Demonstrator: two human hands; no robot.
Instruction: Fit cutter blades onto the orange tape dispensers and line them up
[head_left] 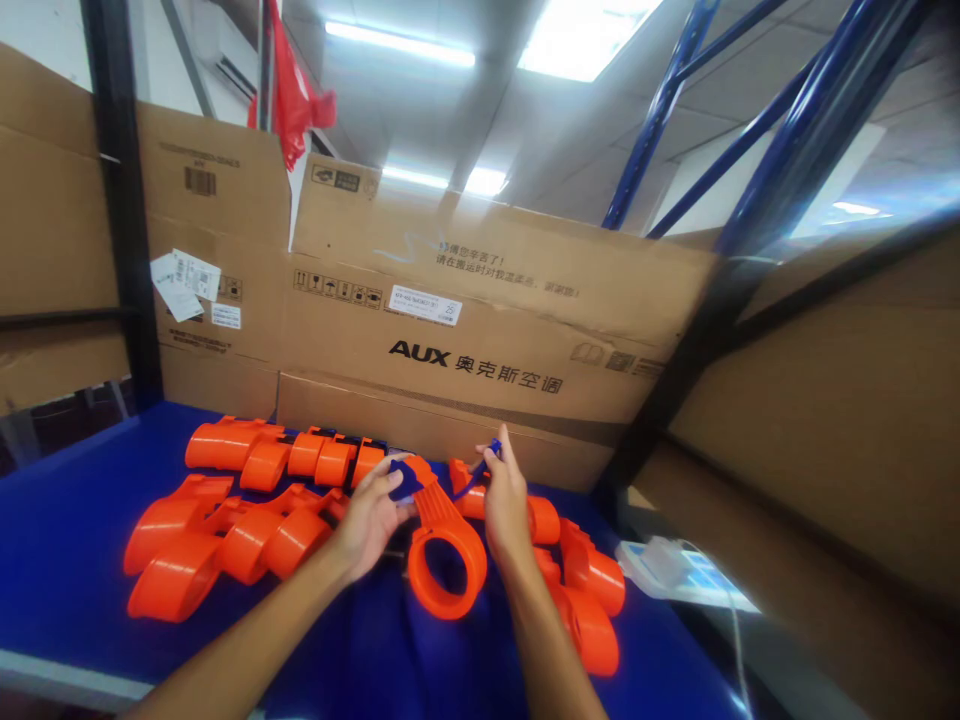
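An orange tape dispenser (448, 540) hangs ring-down between my hands, its dark blue end piece (405, 478) at the top. Fingers of my left hand (369, 522) are closed on that blue end. My right hand (506, 495) is raised beside the dispenser, thumb and fingers pinching a thin blue strip (472, 482). The strip slants down toward the dispenser; whether it touches it I cannot tell. More orange tape dispensers lie left of my left hand, some with dark pieces (349, 440) on top. Another group of dispensers (592, 580) lies beyond and right of my right hand.
Blue cloth (67, 520) covers the table. Cardboard panels (480, 340) stand along the back, between a dark post (124, 200) on the left and a blue-black rack frame (675, 350) on the right. A white device with a cable (686, 572) sits at the right edge.
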